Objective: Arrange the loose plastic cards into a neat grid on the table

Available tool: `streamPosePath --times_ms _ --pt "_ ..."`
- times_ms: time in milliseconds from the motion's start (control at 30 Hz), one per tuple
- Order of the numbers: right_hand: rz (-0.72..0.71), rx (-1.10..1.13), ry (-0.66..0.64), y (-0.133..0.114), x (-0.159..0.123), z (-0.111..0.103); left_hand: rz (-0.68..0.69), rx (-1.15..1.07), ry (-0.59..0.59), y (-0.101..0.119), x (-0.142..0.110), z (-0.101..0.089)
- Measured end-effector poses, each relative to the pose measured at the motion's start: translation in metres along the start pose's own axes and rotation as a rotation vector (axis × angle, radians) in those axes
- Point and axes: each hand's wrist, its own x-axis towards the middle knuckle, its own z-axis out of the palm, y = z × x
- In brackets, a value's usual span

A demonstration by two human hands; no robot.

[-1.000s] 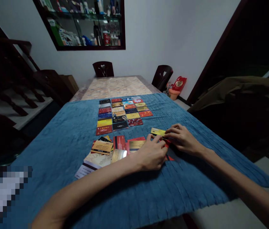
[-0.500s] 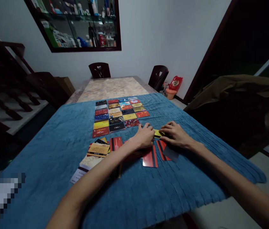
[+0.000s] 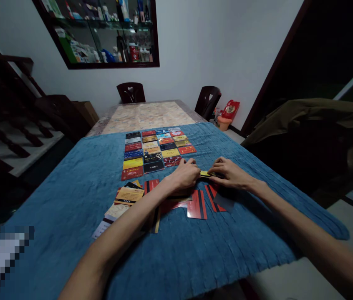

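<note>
A yellow card (image 3: 205, 174) with a dark stripe is between my two hands, just above the blue cloth. The fingers of my right hand (image 3: 229, 173) pinch its right end. My left hand (image 3: 186, 173) is curled round its left end, with the fingertips partly hidden. Beyond my hands lie cards in close columns, among them a dark red card (image 3: 172, 161) and a black card (image 3: 153, 166). Nearer me are loose cards: a red striped card (image 3: 197, 205), a grey card (image 3: 224, 201) and an orange-tan card (image 3: 129, 195). My left forearm covers part of them.
A ribbed blue cloth (image 3: 176, 258) covers the near part of the table (image 3: 145, 112). Two dark chairs stand at the far end, one a chair (image 3: 209, 98) on the right. Brown fabric (image 3: 314, 110) hangs at right. Shelves (image 3: 107, 39) are set in the wall.
My left hand has shifted slightly left and the yellow card has moved a little left with it. The card now looks flatter. My right hand has barely moved.
</note>
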Motion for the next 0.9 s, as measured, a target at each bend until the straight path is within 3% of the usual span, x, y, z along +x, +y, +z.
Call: streamPosePath --times_ms 267,900 --pt "0.01 0.117 0.084 0.002 0.013 -0.003 -0.114 -0.112 0.077 -0.016 -0.007 -0.005" --pt "0.09 0.227 0.321 0.001 0.019 0.03 -0.214 -0.259 0.181 -0.038 -0.01 0.009"
